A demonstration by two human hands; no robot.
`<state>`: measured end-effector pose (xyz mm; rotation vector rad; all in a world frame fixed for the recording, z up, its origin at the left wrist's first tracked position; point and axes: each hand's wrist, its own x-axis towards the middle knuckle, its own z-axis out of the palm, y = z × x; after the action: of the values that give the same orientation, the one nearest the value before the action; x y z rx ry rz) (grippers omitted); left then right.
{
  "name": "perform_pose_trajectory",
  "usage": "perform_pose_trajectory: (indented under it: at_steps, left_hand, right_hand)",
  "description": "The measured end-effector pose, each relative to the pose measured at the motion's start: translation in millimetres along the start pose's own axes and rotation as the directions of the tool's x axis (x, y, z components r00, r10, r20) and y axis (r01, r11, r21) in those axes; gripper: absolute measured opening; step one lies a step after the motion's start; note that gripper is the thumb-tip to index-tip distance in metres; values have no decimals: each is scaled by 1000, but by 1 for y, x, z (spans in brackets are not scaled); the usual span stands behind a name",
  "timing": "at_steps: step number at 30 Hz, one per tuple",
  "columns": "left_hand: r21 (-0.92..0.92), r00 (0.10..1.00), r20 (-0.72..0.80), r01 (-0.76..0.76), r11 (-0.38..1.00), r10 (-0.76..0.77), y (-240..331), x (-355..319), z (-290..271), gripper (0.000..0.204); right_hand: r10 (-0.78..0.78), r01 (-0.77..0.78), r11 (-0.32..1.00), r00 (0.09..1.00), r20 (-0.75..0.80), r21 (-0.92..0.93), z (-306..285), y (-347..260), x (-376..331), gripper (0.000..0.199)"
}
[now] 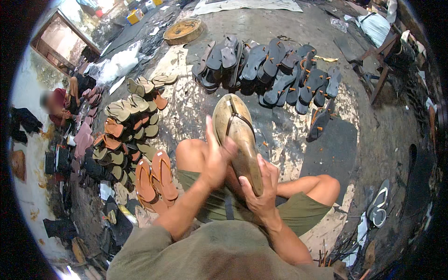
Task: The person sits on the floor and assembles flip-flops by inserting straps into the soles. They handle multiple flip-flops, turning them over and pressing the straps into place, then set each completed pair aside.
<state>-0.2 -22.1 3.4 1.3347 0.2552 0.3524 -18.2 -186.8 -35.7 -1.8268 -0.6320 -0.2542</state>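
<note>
Holding the brown foot-shaped last (244,140) by its narrow end, we support it above the lap, between the bent knees, with the broad rounded end pointing away from us. A dark strap (234,115) crosses the broad part in a forked pattern. The right grip (261,196) is clamped on the narrow end: the thumb lies near the left edge, and the fingers lie along the right side. The left grip (217,161) is at the left edge of the last, with part of the hand motion-blurred; we cannot tell whether it is closed on the last or only alongside it.

On the floor beyond the last, we find rows of dark slippers (275,53), several fitted with small orange parts. One dark slipper (322,120) lies at the right end of these rows, near the dark mat (326,163). To our left, we locate a stack of beige and brown sandals (126,109); a tan pair (163,170) leans at its near side. A round block (183,31) sits farther off, beyond the stack. At the far left, another person (58,105) sits beside more footwear.
</note>
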Motion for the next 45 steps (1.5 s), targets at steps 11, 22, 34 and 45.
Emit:
perform_pose_trajectory:
  at_steps: [11, 22, 34, 45]
  left_hand:
    - [-110, 973, 109, 215, 970, -204, -2, -55, -5, 75]
    - [-494, 906, 70, 395, 775, -418, 28, -119, -15, 91]
    - [-182, 917, 171, 388, 904, -359, 61, -112, -12, 97]
    - [34, 883, 280, 382, 924, -375, 1, -123, -62, 55]
  right_hand:
    - [190, -247, 954, 936, 298, 170, -24, 2, 71, 32]
    - [332, -914, 110, 404, 853, 390, -40, -11, -42, 58]
    - [241, -712, 529, 647, 723, 461, -62, 24, -26, 45]
    - [360, -723, -66, 626, 692, 688, -22, 17, 20, 95]
